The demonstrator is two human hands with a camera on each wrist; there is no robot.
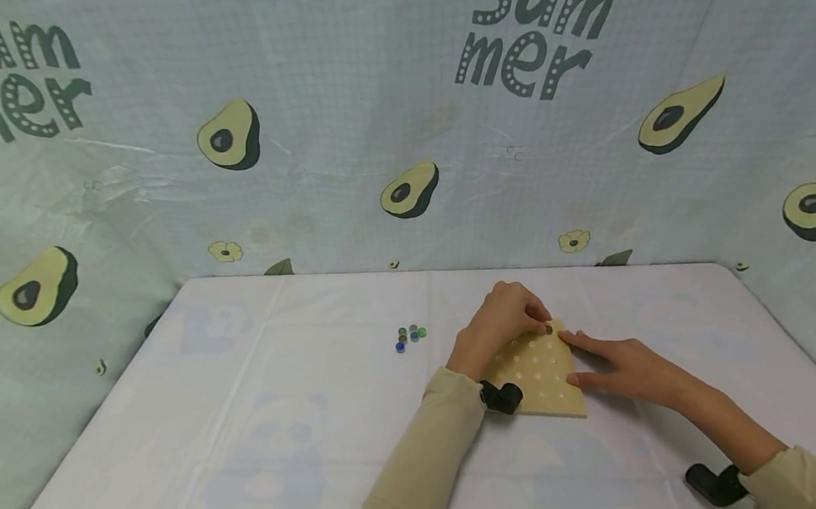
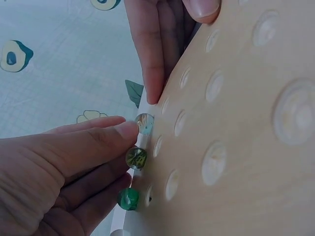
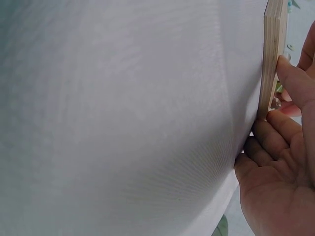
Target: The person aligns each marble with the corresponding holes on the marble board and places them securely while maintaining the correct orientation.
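Observation:
A pale wooden board [image 1: 543, 376] with rows of round hollows lies on the table. My left hand [image 1: 500, 321] reaches over its far edge, and its thumb and forefinger pinch a clear glass marble [image 2: 144, 123] there. Beside it in the left wrist view, a dark green marble [image 2: 136, 158] and a brighter green marble [image 2: 128, 198] sit along the board's edge row. My right hand [image 1: 627, 369] touches the board's right side with fairly straight fingers. In the right wrist view, its thumb rests at the board's layered side [image 3: 272, 59], the other fingers near the corner.
Several loose glass marbles [image 1: 411, 335], blue, green and brownish, lie on the white tablecloth [image 1: 332, 412] left of the board. Behind the table hangs a pale curtain [image 1: 318, 112] printed with avocados. Each wrist carries a black camera.

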